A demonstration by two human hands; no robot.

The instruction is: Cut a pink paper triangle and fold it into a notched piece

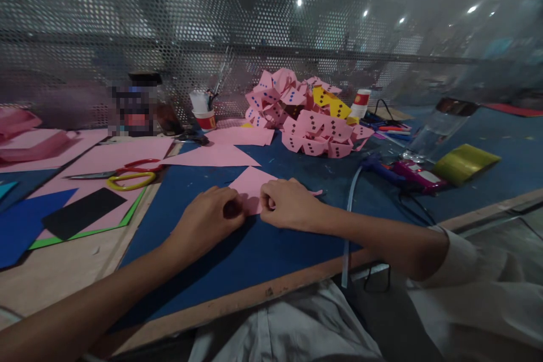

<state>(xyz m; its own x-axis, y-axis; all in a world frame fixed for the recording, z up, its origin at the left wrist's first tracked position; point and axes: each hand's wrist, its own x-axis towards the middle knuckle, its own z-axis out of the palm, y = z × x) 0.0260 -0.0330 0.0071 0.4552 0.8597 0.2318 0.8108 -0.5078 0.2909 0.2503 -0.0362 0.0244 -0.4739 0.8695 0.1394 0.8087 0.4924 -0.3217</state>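
Note:
A small pink paper (pixel 250 181) lies on the blue table top, its pointed corner aimed away from me. My left hand (pixel 216 209) is closed at its left edge, fingers curled and pinching the paper. On the other side, my right hand (pixel 288 201) pinches the near right part, thumb and fingers pressed together. The two hands are a small gap apart, and the near edge of the paper runs between them. A thin pink tip sticks out beyond my right hand. The fingers partly hide how the paper is folded.
Larger pink sheets (pixel 212 155) lie behind the hands. Red and yellow scissors (pixel 131 181) rest at left near blue and black paper (pixel 85 212). Dotted pink paper pieces (pixel 318 130) are heaped at the back. A glue gun (pixel 416 175), yellow tape (pixel 464 164) and a jar (pixel 441 127) stand right.

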